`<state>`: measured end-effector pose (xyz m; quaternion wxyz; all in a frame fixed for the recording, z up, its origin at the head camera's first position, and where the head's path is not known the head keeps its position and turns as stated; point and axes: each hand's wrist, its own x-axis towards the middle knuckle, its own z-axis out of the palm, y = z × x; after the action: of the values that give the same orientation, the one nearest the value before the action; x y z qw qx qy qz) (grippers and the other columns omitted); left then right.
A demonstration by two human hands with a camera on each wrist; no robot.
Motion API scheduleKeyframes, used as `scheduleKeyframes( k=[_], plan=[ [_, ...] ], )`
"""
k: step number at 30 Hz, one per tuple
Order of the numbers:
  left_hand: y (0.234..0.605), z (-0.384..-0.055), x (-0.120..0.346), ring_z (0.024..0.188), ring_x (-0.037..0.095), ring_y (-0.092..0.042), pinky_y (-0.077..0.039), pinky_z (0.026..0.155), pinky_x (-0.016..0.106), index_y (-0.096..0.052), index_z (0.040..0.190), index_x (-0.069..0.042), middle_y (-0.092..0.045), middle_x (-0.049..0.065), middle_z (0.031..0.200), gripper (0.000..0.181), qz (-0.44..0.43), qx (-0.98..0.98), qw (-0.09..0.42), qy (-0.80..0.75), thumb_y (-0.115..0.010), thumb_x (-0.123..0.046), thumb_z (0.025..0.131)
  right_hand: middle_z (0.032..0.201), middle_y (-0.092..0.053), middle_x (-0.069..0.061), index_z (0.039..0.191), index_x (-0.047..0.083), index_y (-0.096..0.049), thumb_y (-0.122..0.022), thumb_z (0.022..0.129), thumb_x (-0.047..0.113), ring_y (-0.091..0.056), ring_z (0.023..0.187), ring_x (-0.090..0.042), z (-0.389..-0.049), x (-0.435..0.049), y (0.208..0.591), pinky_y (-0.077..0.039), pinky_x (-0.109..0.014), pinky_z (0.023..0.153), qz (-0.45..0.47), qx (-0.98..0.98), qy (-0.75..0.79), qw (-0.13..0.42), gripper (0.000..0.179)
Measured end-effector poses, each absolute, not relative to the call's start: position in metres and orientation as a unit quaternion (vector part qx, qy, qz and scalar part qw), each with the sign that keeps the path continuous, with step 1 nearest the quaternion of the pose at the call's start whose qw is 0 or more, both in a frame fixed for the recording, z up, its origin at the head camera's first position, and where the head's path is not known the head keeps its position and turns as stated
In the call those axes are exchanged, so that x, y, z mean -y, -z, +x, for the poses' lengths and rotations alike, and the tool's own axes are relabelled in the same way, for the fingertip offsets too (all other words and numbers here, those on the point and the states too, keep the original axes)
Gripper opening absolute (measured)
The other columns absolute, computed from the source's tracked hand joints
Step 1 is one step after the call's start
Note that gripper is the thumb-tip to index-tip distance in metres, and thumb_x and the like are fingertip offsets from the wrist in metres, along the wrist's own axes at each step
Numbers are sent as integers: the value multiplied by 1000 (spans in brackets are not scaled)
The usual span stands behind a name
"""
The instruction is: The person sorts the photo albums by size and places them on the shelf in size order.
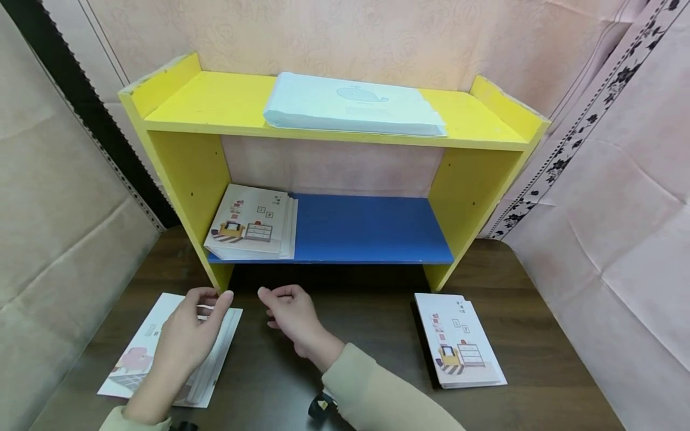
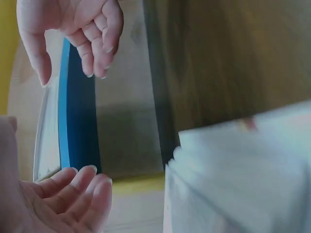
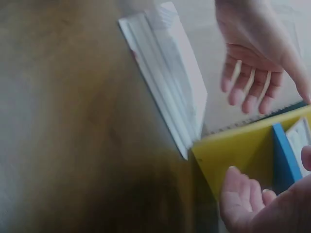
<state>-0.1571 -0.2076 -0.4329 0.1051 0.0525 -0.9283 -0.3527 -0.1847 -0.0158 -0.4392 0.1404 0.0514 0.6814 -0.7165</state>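
Note:
My left hand (image 1: 190, 335) hovers over the left stack of booklets (image 1: 220, 359) on the table, its fingers loosely bent and holding nothing. Those booklets have white covers with a pink picture, partly hidden by the hand; their edges fan out in the left wrist view. My right hand (image 1: 296, 320) is in the air in front of the shelf, palm turned toward the left hand, fingers relaxed around nothing. Another stack of booklets (image 1: 250, 221), with a yellow chair printed on the cover, lies at the left end of the blue shelf board (image 1: 366, 227).
A yellow shelf unit (image 1: 474, 185) stands at the back of the dark wooden table (image 1: 377, 371). On its top board lies a pale blue stack with a whale print (image 1: 350, 102). More chair-print booklets (image 1: 460, 341) lie on the table at the right. Cloth drapes (image 1: 620, 239) enclose the sides.

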Motion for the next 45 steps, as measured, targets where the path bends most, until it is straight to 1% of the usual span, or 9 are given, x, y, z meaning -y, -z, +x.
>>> scheduleKeyframes(
  k=[5,11,15,20,25,31,34,38,45],
  plan=[
    [441,-154,223,97,40,-59,-46,70,55,-52,127,1,-61,23,111,83,54,956,132,258,-51,-70,86,100,-60,-8,113,9,-52,-77,81,44,-63,94,-29,-176,25,448,-56,-40,76,62,-670,719,172,54],
    [458,-156,246,102,52,-50,-40,73,64,-46,130,9,-54,32,115,99,60,967,140,204,-57,-75,78,111,-56,-13,123,6,-48,-78,81,41,-62,101,-30,-171,31,455,-55,-43,80,71,-655,716,232,63],
    [471,-156,262,105,62,-41,-32,78,71,-33,138,16,-44,42,121,114,81,967,146,192,-62,-74,75,109,-57,-14,127,4,-46,-77,83,37,-61,103,-32,-165,36,460,-52,-47,85,65,-646,713,265,63],
    [481,-156,275,109,67,-31,-29,77,76,-14,142,20,-30,49,128,128,110,970,99,193,-62,-77,73,110,-59,-15,130,2,-45,-76,84,35,-60,105,-34,-163,40,464,-50,-49,88,65,-632,717,286,64],
    [481,-157,277,104,65,-35,-33,75,74,-17,134,26,-32,50,120,134,125,975,48,177,-62,-81,67,116,-57,-18,136,0,-41,-76,85,34,-60,106,-34,-166,39,469,-50,-48,89,66,-604,733,306,70],
    [482,-157,277,97,63,-38,-39,66,68,-21,125,30,-34,49,109,133,115,977,35,177,-62,-82,66,114,-59,-20,134,-5,-43,-75,86,32,-60,105,-32,-169,38,473,-49,-48,92,58,-586,745,313,69],
    [481,-156,277,95,61,-41,-42,60,65,-19,127,30,-32,47,109,135,107,976,18,190,-60,-84,66,111,-58,-20,129,-8,-48,-74,86,30,-59,104,-32,-169,38,474,-48,-48,93,57,-583,749,311,63],
    [479,-155,276,89,58,-48,-43,54,60,-16,131,28,-32,45,110,137,105,974,-7,202,-56,-86,67,109,-57,-21,131,-11,-43,-74,87,28,-59,103,-33,-170,38,473,-48,-48,93,67,-575,754,310,66],
    [483,-154,269,86,53,-51,-43,53,57,-18,132,25,-35,42,109,134,107,972,-7,211,-57,-85,66,109,-55,-21,128,-10,-46,-73,87,28,-57,103,-32,-170,39,472,-48,-48,93,78,-574,752,315,62]
  ],
)
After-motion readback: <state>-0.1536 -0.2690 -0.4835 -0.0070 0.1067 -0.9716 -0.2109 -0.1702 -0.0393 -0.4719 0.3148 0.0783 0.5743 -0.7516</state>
